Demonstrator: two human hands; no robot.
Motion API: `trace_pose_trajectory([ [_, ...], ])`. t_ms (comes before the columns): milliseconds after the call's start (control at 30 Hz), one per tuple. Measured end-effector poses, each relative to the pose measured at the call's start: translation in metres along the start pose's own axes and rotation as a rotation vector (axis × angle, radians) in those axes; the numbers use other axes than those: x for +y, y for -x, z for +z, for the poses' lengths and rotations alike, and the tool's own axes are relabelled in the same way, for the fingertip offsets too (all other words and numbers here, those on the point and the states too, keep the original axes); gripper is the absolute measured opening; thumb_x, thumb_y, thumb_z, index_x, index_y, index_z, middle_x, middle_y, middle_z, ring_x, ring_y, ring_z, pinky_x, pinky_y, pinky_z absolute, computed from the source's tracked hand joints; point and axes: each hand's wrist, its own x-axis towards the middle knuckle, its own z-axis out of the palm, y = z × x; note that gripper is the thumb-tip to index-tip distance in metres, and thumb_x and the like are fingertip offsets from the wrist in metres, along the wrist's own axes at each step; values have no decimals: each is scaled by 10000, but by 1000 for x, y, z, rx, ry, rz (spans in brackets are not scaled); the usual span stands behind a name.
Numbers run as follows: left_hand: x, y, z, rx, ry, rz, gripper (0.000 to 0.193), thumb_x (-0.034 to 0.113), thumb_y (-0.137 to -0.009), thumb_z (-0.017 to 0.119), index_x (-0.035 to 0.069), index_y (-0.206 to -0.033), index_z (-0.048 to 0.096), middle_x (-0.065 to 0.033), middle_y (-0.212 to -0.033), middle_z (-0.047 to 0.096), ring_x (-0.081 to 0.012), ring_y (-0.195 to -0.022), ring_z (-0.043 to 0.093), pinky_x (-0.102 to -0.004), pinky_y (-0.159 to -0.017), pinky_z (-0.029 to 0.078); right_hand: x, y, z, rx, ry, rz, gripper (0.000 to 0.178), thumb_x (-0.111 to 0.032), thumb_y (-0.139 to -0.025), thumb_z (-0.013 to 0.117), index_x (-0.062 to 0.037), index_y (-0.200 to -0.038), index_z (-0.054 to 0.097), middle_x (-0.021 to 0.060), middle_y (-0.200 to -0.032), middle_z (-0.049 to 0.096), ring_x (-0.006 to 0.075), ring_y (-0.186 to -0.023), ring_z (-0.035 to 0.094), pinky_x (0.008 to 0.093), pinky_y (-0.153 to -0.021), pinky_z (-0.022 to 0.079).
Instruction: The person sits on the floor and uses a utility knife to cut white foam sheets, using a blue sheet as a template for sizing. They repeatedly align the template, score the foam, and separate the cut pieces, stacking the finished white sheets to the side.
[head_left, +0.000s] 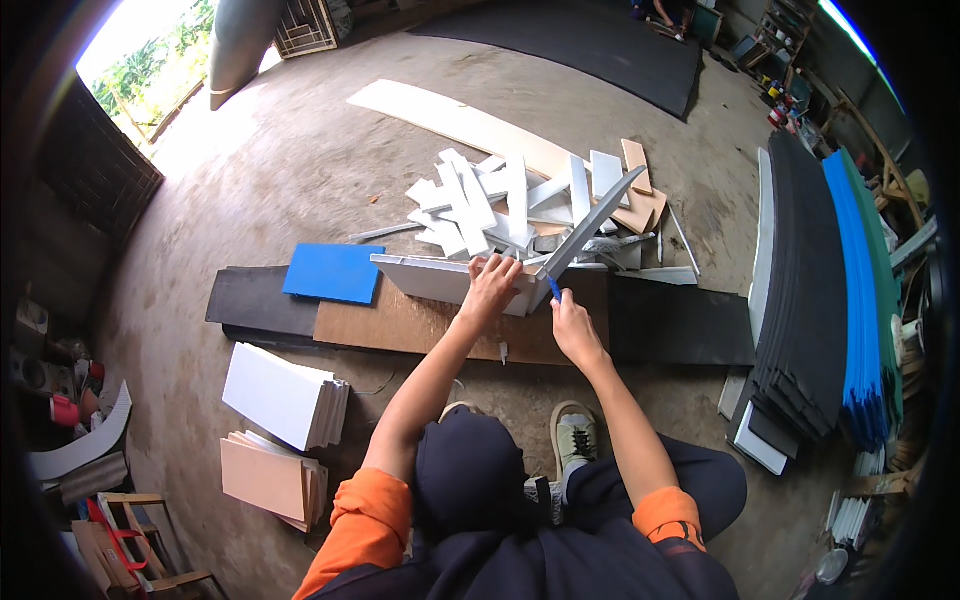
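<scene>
A thick white foam-like board (pixel 425 278) stands on edge on a brown board (pixel 400 328) in front of me. My left hand (pixel 490 285) is over its upper edge, fingers curled down onto it. At the board's right end, my right hand (pixel 575 325) is closed around a small blue-handled tool (pixel 555 289), seemingly a cutter; its blade cannot be made out. A long grey-white strip (pixel 592 222) slants up and to the right from beside the tool, and whether it is still joined to the board is unclear. A blue sheet (pixel 334 273) lies left of the board.
Loose white offcuts (pixel 470 200) pile up beyond the board, beside a long cream sheet (pixel 460 122). Stacked white sheets (pixel 280 392) and peach sheets (pixel 265 475) lie at my left. Black sheets (pixel 800 290) and blue sheets (pixel 860 300) stand at the right. A small white bottle (pixel 504 351) sits nearby.
</scene>
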Motion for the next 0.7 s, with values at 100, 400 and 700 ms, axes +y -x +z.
trace_pose_trajectory([
  [100, 4, 3, -2, 15, -19, -24, 403, 191, -679, 668, 123, -1019, 462, -10, -980, 482, -185, -1024, 436, -436, -903, 242, -29, 8, -13, -21, 137, 43, 209, -203, -907, 382, 5, -895, 390, 266, -685, 577, 443, -694, 570, 514, -582, 468],
  [400, 7, 0, -6, 21, -44, -30, 391, 176, -688, 652, 112, -1025, 465, -20, -987, 482, -194, -1014, 432, -423, -879, 261, -21, 7, -3, -42, 165, 59, 216, -212, -907, 389, 2, -885, 403, 266, -689, 579, 439, -682, 574, 513, -580, 476],
  [700, 8, -2, -12, -15, -60, -28, 397, 130, -686, 624, 99, -1046, 460, -23, -994, 479, -190, -999, 429, -393, -847, 273, -27, 6, 3, -25, 139, 106, 221, -200, -910, 378, 15, -869, 407, 271, -675, 573, 435, -681, 575, 504, -563, 477],
])
